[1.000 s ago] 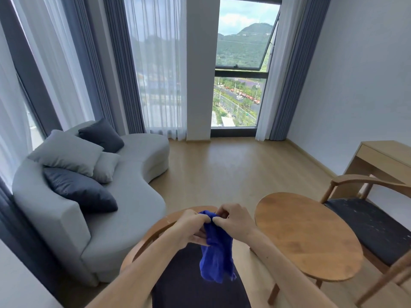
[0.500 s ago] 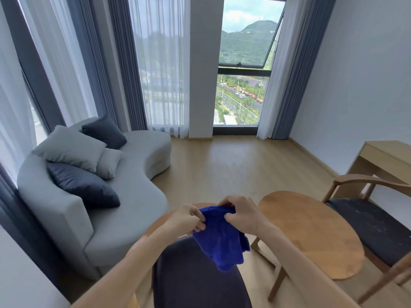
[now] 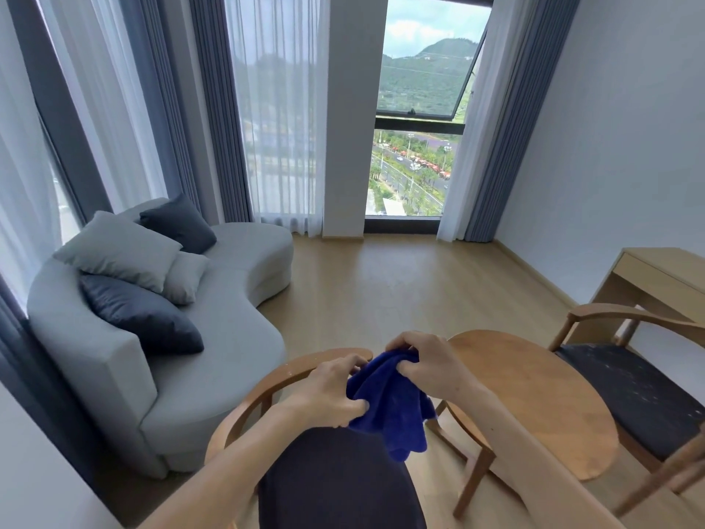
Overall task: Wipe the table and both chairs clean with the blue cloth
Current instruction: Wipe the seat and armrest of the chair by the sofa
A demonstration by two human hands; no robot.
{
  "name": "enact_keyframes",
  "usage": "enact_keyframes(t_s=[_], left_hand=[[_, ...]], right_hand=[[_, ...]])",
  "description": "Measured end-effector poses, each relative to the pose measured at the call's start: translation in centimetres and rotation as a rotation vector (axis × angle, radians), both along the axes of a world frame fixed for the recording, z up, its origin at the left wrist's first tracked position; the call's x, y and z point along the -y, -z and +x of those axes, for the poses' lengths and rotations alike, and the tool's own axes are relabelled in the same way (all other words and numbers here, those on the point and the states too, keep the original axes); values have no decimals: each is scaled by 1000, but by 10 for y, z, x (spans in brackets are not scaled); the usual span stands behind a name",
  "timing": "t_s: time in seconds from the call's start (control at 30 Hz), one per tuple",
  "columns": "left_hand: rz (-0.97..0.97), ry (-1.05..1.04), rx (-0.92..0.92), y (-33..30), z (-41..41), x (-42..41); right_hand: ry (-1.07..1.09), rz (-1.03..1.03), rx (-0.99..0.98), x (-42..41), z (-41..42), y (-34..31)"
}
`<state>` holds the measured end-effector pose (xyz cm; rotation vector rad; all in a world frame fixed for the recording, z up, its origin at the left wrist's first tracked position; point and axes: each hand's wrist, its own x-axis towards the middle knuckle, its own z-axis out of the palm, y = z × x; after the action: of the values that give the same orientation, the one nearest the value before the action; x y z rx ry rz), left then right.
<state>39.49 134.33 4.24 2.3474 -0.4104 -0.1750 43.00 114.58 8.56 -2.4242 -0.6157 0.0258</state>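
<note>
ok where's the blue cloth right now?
Head view, low centre: the blue cloth is held up between the left hand and right hand, above the near chair, just left of the round table.

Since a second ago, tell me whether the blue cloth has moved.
Yes. The blue cloth, bunched and hanging then, is now spread wider between both hands, its right edge nearer the round table.

Both hands grip the bunched blue cloth [image 3: 389, 406] in the air: the left hand [image 3: 328, 395] pinches its left edge, and the right hand [image 3: 423, 362] holds its top. Below them is the near chair [image 3: 290, 379] with its dark seat. To the right stands the round wooden worktop [image 3: 534, 399], with the second chair [image 3: 629, 395] beyond. A grey sofa [image 3: 213, 337] with cushions sits at left.
</note>
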Motion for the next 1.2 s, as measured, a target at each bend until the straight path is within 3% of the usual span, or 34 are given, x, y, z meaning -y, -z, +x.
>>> enact_keyframes(t_s=[0.2,0.33,0.43,0.57,0.93,1.2], left_hand=[[245,-73,82,19,1,-4],[350,-198,259,-2,11,-15],[395,-121,258,-9,19,-28],[269,46,47,19,-1,-14],[195,-71,191,34,-13,18],[319,82,130,-7,2,-31]], right_hand=[[37,44,-29,9,-3,1],[85,5,-30,24,-2,2],[142,51,-48,33,-2,2],[77,24,-38,23,-7,0],[67,72,-59,16,-8,1],[-1,-45,-83,25,-8,5]])
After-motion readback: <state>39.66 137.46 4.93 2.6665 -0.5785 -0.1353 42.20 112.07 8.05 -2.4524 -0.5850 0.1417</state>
